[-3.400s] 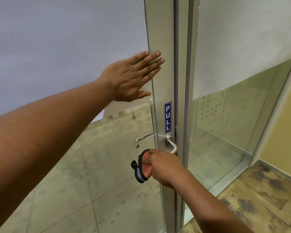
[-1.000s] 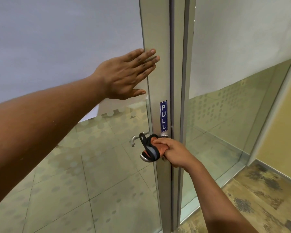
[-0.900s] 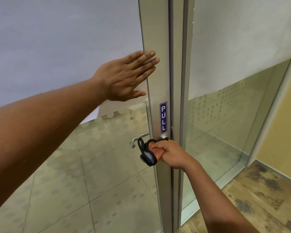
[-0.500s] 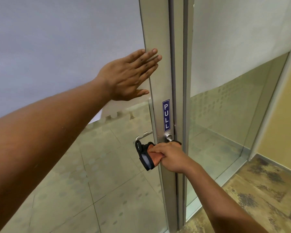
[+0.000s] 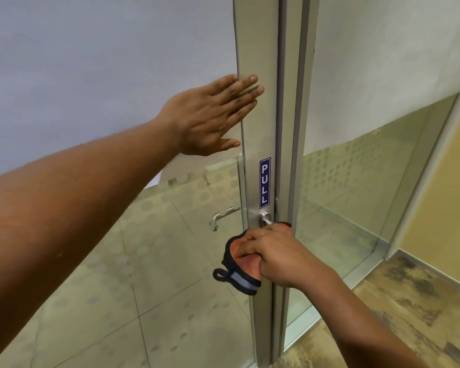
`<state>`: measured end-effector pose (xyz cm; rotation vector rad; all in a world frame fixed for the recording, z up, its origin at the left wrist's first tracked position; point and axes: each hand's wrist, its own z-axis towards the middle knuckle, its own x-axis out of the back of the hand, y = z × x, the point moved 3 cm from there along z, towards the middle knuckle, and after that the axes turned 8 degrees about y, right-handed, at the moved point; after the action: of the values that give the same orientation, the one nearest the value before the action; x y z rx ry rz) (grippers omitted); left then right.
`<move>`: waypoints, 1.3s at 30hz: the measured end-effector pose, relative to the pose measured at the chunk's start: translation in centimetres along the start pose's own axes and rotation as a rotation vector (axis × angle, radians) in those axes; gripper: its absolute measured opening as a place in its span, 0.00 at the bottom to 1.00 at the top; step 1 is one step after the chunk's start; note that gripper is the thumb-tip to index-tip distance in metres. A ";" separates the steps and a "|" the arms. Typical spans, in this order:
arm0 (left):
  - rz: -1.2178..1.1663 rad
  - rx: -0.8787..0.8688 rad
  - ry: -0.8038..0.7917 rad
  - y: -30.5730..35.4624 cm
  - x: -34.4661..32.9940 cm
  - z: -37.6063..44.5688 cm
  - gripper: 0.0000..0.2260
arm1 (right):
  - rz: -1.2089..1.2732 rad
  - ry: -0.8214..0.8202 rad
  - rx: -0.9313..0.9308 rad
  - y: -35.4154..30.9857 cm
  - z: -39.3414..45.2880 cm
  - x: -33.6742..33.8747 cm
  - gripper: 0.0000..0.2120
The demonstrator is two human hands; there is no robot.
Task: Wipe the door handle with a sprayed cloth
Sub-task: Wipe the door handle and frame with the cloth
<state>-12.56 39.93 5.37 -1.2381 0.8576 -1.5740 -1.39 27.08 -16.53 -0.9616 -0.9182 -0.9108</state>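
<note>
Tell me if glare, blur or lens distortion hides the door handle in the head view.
Head view: light is even and soft, no glare on the door handle; wide-angle bending tilts the door frame; focus is sharp; only the right hand and cloth cover the lever.

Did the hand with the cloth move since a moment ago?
Yes. The right hand with the cloth slid down, farther below the PULL sign.

Orange, black-edged cloth (image 5: pixel 246 264) wraps the silver door handle (image 5: pixel 265 218), whose base alone shows.
</note>
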 end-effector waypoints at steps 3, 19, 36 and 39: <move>0.011 -0.009 0.010 0.1 -0.2 -0.1 0.37 | -0.054 0.009 0.012 -1.3 1.2 -0.2 0.20; 0.021 -0.006 0.020 0.0 -0.1 0.0 0.37 | 0.036 0.117 -0.122 3.3 -2.2 -2.9 0.19; 0.025 -0.005 -0.046 0.2 0.2 0.1 0.37 | 1.008 -0.042 -0.584 10.0 0.9 0.6 0.08; 0.023 -0.002 -0.042 0.2 0.2 0.1 0.37 | 1.173 -0.119 -0.679 10.2 0.8 -0.3 0.10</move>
<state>-12.42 39.67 5.33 -1.2541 0.8436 -1.5247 7.70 30.97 -19.27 -1.8469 0.0090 -0.1083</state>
